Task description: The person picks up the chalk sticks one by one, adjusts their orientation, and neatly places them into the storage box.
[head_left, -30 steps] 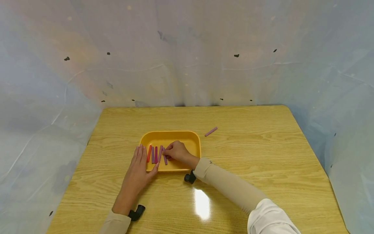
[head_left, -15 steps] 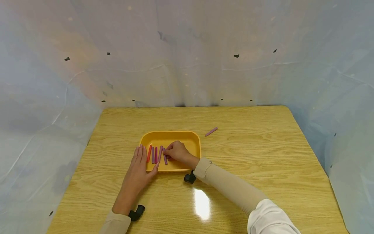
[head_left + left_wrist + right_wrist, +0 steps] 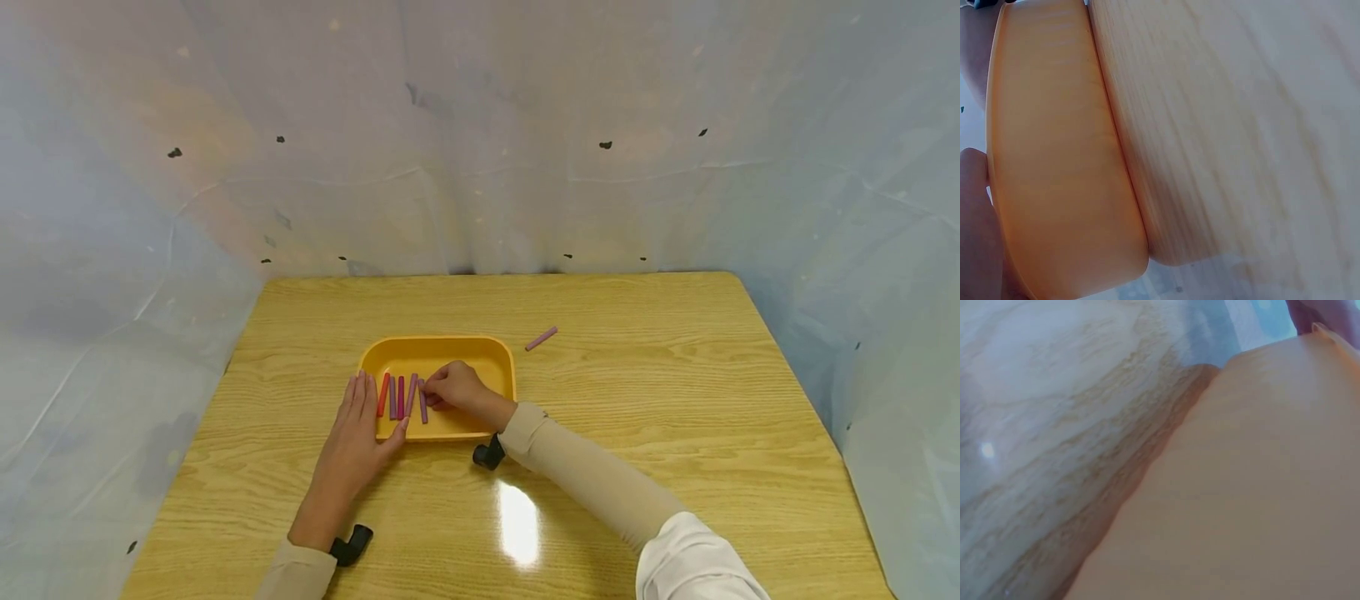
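Note:
In the head view a yellow-orange tray (image 3: 476, 358) lies on the table. My left hand (image 3: 356, 433) rests at its left end, fingers straight along the side, thumb at the front rim. My right hand (image 3: 459, 387) reaches inside and pinches the upper end of a thin purple stick (image 3: 423, 410), chalk-like in shape. To its left lie a red-orange stick (image 3: 383, 396), a magenta stick (image 3: 401, 400) and two other purple sticks in a row. In the left wrist view the tray's outer wall (image 3: 1066, 144) fills the left side, with part of my hand (image 3: 979, 225) at the rim.
One more purple stick (image 3: 542, 338) lies on the wooden table (image 3: 637, 400) beyond the tray's right side. A pale sheet (image 3: 480, 150) hangs around the table's back and sides. A bright reflection shows near the front.
The pinched purple stick stands a little straighter, and the right fingertips have shifted slightly right. The left hand and tray stay where they were.

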